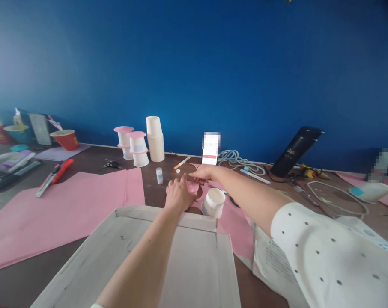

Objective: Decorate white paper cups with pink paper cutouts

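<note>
Both my hands meet over the brown table, just beyond the white box lid. My left hand is bent over a small pink paper piece, touching it with curled fingers. Above it my right hand has its fingers pressed together near that piece; whatever they pinch is too small to make out. A white paper cup stands right of my left hand, below my right forearm. Scissors, partly hidden, lie behind the cup on pink paper. Left of my hands stands a small clear bottle.
A white box lid fills the near middle. Pink sheets and a red cutter lie left. Stacked cups, pink-topped cups, a phone, a coiled cable and a black bottle stand or lie behind.
</note>
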`<state>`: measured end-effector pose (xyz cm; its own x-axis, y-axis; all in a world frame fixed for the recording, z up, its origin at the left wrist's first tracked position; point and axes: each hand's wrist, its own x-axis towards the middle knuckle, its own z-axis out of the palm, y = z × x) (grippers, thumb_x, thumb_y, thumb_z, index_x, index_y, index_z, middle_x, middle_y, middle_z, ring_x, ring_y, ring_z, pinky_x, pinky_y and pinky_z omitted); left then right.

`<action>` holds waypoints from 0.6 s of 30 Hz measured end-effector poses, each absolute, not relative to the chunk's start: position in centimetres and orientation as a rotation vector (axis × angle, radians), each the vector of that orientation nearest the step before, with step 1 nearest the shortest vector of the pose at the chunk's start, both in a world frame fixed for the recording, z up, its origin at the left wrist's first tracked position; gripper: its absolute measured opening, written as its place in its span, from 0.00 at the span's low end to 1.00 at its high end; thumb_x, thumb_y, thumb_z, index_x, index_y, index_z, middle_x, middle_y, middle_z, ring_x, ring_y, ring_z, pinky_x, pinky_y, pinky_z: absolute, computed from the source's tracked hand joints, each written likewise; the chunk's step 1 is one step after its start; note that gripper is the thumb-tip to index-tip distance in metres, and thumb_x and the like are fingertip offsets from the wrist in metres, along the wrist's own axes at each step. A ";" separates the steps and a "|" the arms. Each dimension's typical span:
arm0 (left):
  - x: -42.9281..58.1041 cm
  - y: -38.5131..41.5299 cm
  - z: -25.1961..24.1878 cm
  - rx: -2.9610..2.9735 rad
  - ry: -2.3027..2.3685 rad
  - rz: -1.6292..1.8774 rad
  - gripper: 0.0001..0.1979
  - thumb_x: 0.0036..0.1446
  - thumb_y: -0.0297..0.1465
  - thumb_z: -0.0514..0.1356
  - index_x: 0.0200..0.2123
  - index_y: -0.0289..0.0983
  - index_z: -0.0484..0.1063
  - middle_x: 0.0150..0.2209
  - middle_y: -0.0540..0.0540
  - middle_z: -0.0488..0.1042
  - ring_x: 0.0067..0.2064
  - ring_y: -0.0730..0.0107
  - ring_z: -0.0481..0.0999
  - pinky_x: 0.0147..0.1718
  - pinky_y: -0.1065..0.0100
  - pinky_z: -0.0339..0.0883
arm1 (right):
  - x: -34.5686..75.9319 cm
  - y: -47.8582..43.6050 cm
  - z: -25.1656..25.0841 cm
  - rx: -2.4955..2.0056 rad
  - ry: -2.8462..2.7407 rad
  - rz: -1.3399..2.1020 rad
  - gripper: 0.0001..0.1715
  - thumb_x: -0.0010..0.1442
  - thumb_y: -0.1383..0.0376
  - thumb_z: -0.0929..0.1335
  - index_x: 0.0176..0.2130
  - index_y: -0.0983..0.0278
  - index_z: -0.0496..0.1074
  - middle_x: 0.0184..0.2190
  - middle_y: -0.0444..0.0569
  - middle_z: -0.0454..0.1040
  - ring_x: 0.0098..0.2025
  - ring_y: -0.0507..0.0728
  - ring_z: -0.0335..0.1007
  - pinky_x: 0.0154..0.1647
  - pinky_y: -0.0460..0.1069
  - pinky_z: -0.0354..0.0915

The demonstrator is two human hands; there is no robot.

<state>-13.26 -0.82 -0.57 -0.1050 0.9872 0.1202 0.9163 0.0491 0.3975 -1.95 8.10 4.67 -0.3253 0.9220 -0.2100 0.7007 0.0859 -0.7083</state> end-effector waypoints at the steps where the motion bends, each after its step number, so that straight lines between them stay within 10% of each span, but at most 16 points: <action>1: -13.3 -0.9 -0.6 1.964 2.134 0.571 0.39 0.47 0.44 0.59 0.62 0.38 0.53 0.56 0.35 0.65 0.57 0.46 0.62 0.50 0.55 0.56 | -1.9 8.0 4.9 -1.656 -2.079 1.115 0.14 0.44 0.57 0.75 0.22 0.63 0.73 0.15 0.45 0.69 0.21 0.54 0.67 0.18 0.46 0.57; 18: -13.7 -1.1 0.1 1.916 2.017 0.879 0.45 0.44 0.48 0.63 0.63 0.41 0.52 0.60 0.38 0.61 0.59 0.45 0.57 0.54 0.52 0.53 | 0.2 7.1 6.3 -1.533 -1.671 1.508 0.11 0.47 0.66 0.74 0.23 0.65 0.69 0.15 0.38 0.61 0.16 0.44 0.48 0.14 0.42 0.41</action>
